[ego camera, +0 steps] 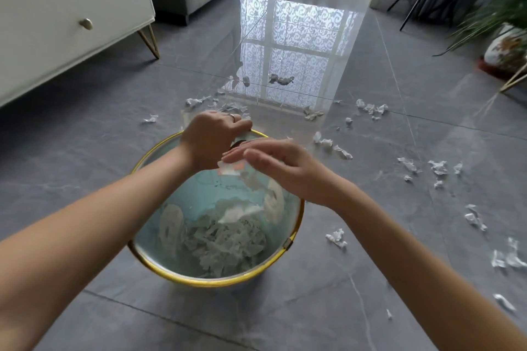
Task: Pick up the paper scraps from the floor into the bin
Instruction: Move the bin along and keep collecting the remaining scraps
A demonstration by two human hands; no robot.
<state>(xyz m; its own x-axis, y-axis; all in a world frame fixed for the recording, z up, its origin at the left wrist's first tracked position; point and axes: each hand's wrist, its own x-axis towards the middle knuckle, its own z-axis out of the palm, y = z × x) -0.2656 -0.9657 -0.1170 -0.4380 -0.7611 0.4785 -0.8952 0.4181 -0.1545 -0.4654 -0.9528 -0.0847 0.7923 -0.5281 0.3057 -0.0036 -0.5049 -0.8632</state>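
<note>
Paper scraps (338, 237): small torn, crumpled white bits, judged nearly weightless, soft and easily crushed; they lie scattered on the floor (85, 168), mostly to the right of the bin and beyond its far rim, well apart from one another
Where to take hold: likely a fingertip pinch on a raised crumple, since flat edges on the glossy tile may slide away; several neighbouring bits can probably be gathered in one pinch
Bin (216, 282): round, pale teal inside with a gold rim, standing on the floor between the forearms; a heap of crumpled paper already covers its bottom
Left hand (211, 137): curled closed over the far rim of the bin, fingers wrapped on the edge, seemingly steadying it
Right hand (282, 168): over the bin mouth, fingers spread and loosely extended, a small white scrap (231, 169) at its fingertips; blur leaves it unclear whether that scrap is pinched or already let go
Risk: light bits may drift past the rim if dropped from high
</note>
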